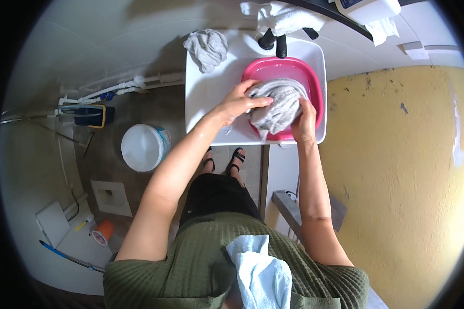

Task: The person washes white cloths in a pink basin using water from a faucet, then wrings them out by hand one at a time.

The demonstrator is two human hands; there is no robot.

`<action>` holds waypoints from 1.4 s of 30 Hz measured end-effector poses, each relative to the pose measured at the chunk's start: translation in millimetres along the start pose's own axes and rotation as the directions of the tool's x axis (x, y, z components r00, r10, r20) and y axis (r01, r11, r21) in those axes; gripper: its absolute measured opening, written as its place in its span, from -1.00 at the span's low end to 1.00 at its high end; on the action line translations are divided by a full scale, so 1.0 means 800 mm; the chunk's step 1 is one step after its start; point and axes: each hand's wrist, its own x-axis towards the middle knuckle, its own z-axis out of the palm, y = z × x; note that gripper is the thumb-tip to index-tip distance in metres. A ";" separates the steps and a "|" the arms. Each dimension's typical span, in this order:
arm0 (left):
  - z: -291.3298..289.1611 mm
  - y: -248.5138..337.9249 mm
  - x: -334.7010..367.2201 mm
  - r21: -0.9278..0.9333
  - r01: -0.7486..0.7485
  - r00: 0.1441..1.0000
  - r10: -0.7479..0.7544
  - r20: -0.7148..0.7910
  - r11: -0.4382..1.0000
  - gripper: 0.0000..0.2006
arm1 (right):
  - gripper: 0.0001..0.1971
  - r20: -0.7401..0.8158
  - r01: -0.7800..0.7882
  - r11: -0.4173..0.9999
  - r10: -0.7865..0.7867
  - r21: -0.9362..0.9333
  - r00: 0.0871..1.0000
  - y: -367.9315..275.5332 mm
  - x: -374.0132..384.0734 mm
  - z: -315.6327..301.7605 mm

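Between my two hands is a bunched wet grey cloth (278, 105), held above a pink basin (318, 98). My left hand (245, 102) grips its left side, thumb lying across the front. On the other side my right hand (305, 121) closes round the cloth's right edge, some fingers hidden behind it. A loose tail of the cloth hangs down toward the basin's near rim. The basin stands inside the white sink (211, 98), with water showing at its far end. Another crumpled grey cloth (207, 49) lies on the sink's far left corner.
A black faucet (281, 46) rises behind the basin. White cloth (286, 18) hangs at the wall. To the left, a white bucket (141, 148) stands on the floor near a squat toilet (112, 198). A yellow wall (402, 154) bounds the right side.
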 end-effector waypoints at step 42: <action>0.143 -0.030 0.118 -0.335 -0.150 0.825 -0.069 -0.560 0.930 -0.81 | -0.66 0.033 0.395 0.690 -0.474 -0.606 0.880 -0.033 0.032 0.017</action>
